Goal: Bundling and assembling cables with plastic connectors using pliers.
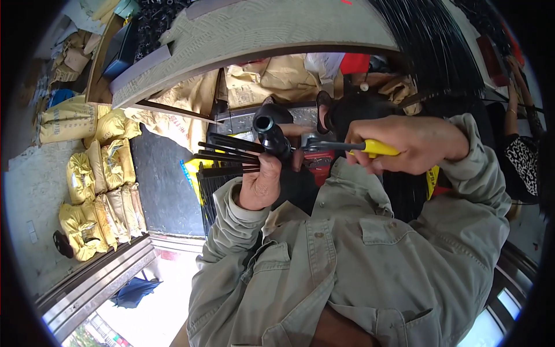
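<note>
My left hand (pixel 261 180) is closed around a dark tube (pixel 270 134) with an open round end, and a bunch of thin black rods (pixel 228 155) that fans out to the left. Closed on the yellow handle of a pair of pliers (pixel 378 148) is my right hand (pixel 413 141). The dark metal head of the pliers points left and reaches close to the fingers of my left hand, beside the tube. Whether its jaws grip anything cannot be made out.
A grey-topped table (pixel 277 29) curves across the far side, with a large bundle of long black rods (pixel 430 46) at its right. Yellow and tan sacks (pixel 81 179) line the left wall. At the far right another person's arm (pixel 513 95) shows.
</note>
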`<state>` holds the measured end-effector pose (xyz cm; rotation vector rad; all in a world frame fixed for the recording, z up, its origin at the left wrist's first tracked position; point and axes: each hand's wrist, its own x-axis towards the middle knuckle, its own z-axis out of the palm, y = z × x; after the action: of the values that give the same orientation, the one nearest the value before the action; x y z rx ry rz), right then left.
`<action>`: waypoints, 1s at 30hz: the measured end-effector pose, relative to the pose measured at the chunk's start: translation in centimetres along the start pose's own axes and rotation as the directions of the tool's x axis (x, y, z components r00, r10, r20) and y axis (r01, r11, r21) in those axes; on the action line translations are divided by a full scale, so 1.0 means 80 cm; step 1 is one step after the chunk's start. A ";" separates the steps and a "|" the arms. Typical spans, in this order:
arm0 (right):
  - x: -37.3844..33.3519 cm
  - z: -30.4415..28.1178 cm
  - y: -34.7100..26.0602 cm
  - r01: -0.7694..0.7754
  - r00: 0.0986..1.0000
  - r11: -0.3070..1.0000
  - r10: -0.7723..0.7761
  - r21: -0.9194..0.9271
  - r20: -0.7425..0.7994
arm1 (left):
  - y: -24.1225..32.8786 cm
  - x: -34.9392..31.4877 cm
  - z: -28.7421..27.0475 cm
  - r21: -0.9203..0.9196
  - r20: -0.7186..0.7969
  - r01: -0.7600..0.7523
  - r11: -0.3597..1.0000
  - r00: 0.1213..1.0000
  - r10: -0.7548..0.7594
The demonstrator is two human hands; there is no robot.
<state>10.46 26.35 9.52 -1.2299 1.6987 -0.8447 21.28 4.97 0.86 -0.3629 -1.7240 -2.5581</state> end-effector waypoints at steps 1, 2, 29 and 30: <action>0.000 -0.004 -0.007 -0.086 0.996 0.993 0.083 0.076 0.046 | 0.001 -0.002 0.003 -0.003 0.005 0.009 1.000 1.000 -0.009; 0.000 -0.008 -0.015 -0.173 0.982 0.974 0.160 0.147 0.099 | 0.003 -0.003 0.007 0.031 -0.034 0.033 0.999 0.999 -0.032; 0.072 0.076 0.016 0.178 0.932 0.958 -0.090 0.225 -0.352 | 0.011 -0.003 -0.012 0.123 -0.453 0.048 0.991 0.891 0.013; 0.074 0.079 0.020 0.187 0.928 0.948 -0.083 0.259 -0.364 | 0.009 -0.005 -0.014 0.116 -0.460 0.033 0.993 0.888 0.024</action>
<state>14.69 20.87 4.07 -1.0479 1.6951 -1.4149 21.57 3.64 1.06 0.2416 -1.6730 -2.2726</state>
